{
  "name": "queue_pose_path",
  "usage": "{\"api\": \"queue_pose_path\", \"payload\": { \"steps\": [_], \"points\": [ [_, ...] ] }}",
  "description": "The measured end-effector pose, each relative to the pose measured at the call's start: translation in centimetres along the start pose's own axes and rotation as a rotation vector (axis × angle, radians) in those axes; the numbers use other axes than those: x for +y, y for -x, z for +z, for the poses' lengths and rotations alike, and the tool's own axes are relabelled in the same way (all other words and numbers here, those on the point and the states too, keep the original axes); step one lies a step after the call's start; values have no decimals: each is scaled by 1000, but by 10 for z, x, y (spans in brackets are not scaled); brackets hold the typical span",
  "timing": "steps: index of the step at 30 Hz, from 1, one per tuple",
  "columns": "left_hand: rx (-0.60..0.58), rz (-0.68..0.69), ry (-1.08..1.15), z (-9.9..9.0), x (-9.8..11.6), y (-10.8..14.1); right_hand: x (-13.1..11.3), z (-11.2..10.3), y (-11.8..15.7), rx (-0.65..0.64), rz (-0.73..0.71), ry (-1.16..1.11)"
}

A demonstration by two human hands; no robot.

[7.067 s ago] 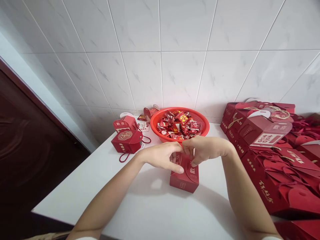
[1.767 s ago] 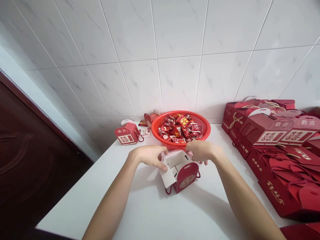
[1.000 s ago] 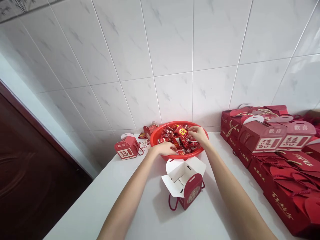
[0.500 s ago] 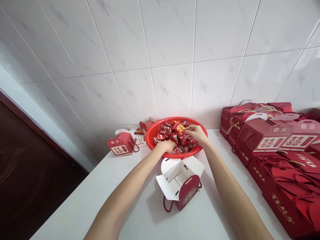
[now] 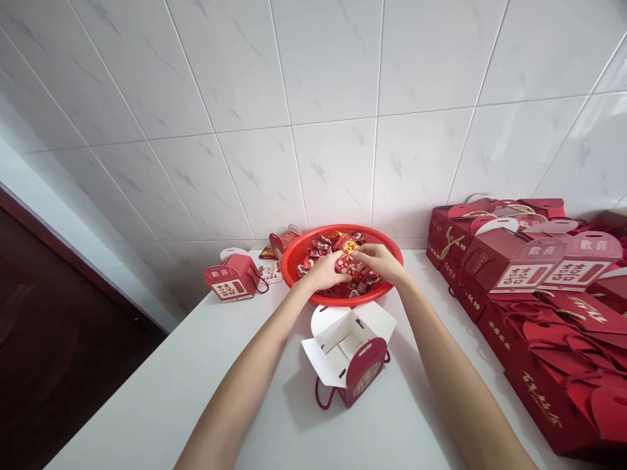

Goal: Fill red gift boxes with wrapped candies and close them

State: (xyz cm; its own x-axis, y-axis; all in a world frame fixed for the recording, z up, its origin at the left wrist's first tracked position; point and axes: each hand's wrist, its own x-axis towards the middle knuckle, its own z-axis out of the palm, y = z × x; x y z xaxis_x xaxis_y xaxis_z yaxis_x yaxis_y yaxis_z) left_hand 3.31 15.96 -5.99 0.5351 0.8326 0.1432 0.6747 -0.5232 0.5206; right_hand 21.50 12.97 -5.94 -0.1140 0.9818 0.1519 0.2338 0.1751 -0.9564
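A red plastic basket point(image 5: 294, 282) holds many small candies point(image 5: 321, 245) in shiny red wrappers. Over it my left hand point(image 5: 327, 273) is closed around a red wrapped candy point(image 5: 344, 264) with a pale pattern. My right hand point(image 5: 381, 262) comes in from the other side, its fingers bent and pinching at the same cluster of candies; its fingertips partly hide what they grip. Just in front of the basket, between my forearms, stands an open gift box point(image 5: 366, 372), dark red outside and white inside, flaps spread. No candy shows inside it.
A closed red gift box point(image 5: 235, 281) stands left of the basket, with another small red box point(image 5: 283, 243) and a printed card point(image 5: 269, 271) behind. Stacked red boxes point(image 5: 524, 365) line the right side of the white table point(image 5: 147, 385). A tiled wall point(image 5: 337, 170) rises behind.
My left hand has lifted out of the candies and turned, now with a wrapped candy in its grasp. My right hand has moved left, so both hands nearly meet. The view has shifted slightly.
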Motion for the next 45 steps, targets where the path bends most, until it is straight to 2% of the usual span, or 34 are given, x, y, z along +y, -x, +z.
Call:
{"api": "queue_pose_path", "payload": {
  "steps": [4, 6, 9, 15, 18, 20, 24, 27, 30, 33, 35, 36, 37, 38, 40, 41, 42, 43, 45],
  "points": [
    [33, 35, 128, 1, -2, 3, -2, -1, 2, -146, -60, 80],
    [26, 65, 184, 0, -2, 5, -1, -1, 2, -167, -49, 107],
    [43, 97, 237, 0, -1, 5, 1, -1, 1, -136, -49, 107],
    [165, 58, 291, 2, -4, 2, 3, -3, 1, -40, -97, -21],
    [174, 84, 328, 3, -8, 1, 6, -4, -1, -29, -144, -30],
    [187, 94, 366, 4, -11, -1, 10, -4, -4, 28, -145, -50],
    [233, 93, 417, 5, -14, -4, 20, -4, -12, 305, -97, -83],
    [264, 12, 330, 4, -12, -4, 23, -3, -13, 395, -53, -1],
    [296, -160, 119, 1, -7, -1, 22, -2, -12, 378, -17, 50],
    [402, -327, -118, -1, -3, 2, 20, -1, -12, 363, -20, 66],
    [479, -351, -230, -2, -2, 2, 20, -1, -12, 344, -13, 56],
    [476, -313, -250, -2, -1, 3, 19, -1, -13, 339, -11, 50],
    [420, -242, -240, -2, 0, 3, 19, 0, -13, 339, -10, 47],
    [306, -151, -207, -1, 1, 3, 19, 0, -12, 342, -9, 48],
    [-43, 24, -148, 1, 3, 3, 17, 0, -11, 338, 3, 63],
    [-220, 68, -152, 3, 5, 3, 16, 1, -9, 330, 16, 76],
    [-361, 77, -182, 4, 7, 4, 15, 1, -8, 318, 31, 90],
    [-454, 58, -232, 4, 8, 4, 14, 1, -6, 307, 43, 106],
    [-516, -14, -328, 4, 11, 4, 12, 1, -5, 292, 54, 130]
  ]
}}
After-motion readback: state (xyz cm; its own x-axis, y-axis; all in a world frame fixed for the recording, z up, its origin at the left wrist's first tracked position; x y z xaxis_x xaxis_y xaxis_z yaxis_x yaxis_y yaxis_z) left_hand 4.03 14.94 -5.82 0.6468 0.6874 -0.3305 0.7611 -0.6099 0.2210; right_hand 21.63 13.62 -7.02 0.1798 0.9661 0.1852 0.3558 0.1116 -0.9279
